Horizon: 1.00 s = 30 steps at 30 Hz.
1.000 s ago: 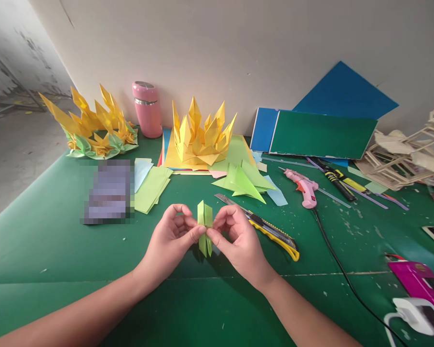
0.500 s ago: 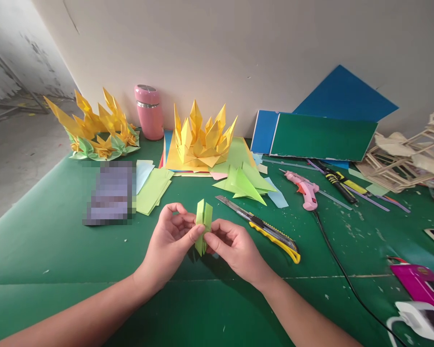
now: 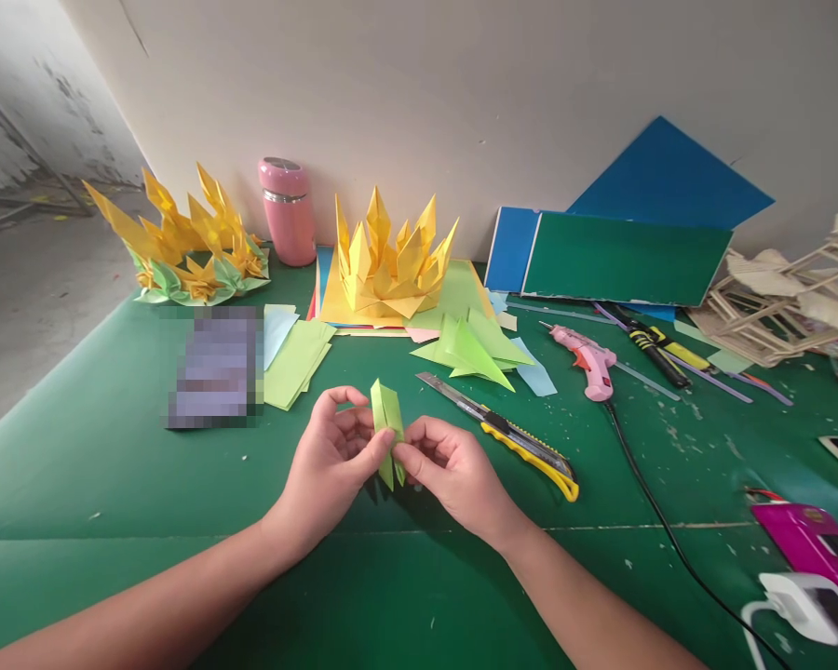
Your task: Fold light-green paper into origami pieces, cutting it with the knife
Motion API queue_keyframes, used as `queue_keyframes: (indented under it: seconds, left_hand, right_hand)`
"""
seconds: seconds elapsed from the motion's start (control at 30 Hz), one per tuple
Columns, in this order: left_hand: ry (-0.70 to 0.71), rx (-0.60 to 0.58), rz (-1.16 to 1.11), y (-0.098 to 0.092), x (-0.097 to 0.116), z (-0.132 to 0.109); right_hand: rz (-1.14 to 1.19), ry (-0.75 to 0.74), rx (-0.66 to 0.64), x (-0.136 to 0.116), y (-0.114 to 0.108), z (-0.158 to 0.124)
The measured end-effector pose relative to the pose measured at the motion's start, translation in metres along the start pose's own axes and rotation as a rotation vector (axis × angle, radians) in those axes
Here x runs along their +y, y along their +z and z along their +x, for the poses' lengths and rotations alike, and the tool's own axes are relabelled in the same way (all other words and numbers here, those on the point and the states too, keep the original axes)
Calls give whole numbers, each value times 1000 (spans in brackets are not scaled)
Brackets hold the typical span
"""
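Note:
A narrow strip of folded light-green paper point(image 3: 386, 408) is held upright between my two hands, over the middle of the green table. My left hand point(image 3: 339, 456) pinches it from the left with the thumb across its front. From the right, my right hand point(image 3: 453, 475) grips its lower edge between thumb and fingers. A crease runs down the paper and its lower end splits into points. Some of my fingertips are hidden behind it. Just right of my hands lies a yellow utility knife point(image 3: 509, 435) with its blade out. Pointed folded green pieces point(image 3: 467, 349) rest behind the knife.
A yellow paper crown point(image 3: 395, 270) stands on coloured sheets; another crown point(image 3: 195, 247) with green leaves is at left. A pink flask point(image 3: 288, 214) stands between them. Green paper slips point(image 3: 297, 363) lie front left. A corded pink glue gun point(image 3: 587, 358) and a magenta power strip point(image 3: 800, 535) are right.
The folded green paper has tilted slightly to the left, and the gap between its two halves has narrowed at the top. Both hands keep their hold.

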State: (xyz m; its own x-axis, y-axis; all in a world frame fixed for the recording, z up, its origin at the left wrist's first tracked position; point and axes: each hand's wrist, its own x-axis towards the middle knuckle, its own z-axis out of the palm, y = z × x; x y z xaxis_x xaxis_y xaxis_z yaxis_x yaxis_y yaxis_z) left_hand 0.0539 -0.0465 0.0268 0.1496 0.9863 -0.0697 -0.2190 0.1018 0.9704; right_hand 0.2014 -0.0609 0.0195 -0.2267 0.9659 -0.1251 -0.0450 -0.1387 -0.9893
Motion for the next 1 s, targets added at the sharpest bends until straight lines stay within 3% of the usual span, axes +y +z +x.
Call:
queue_keyframes:
  seconds: [0.13, 0.6, 0.83, 1.0]
  left_hand:
    - [54, 85, -32, 0, -1, 0]
    - [-22, 118, -71, 6, -2, -5]
    - [80, 58, -60, 3, -2, -4]
    - [46, 43, -48, 2, -4, -4]
  right_hand:
    - [-29, -9, -54, 0, -1, 0]
    - [-356, -154, 12, 4, 3, -5]
    - [-284, -133, -52, 1, 1, -3]
    - [-208, -100, -38, 1, 0, -2]
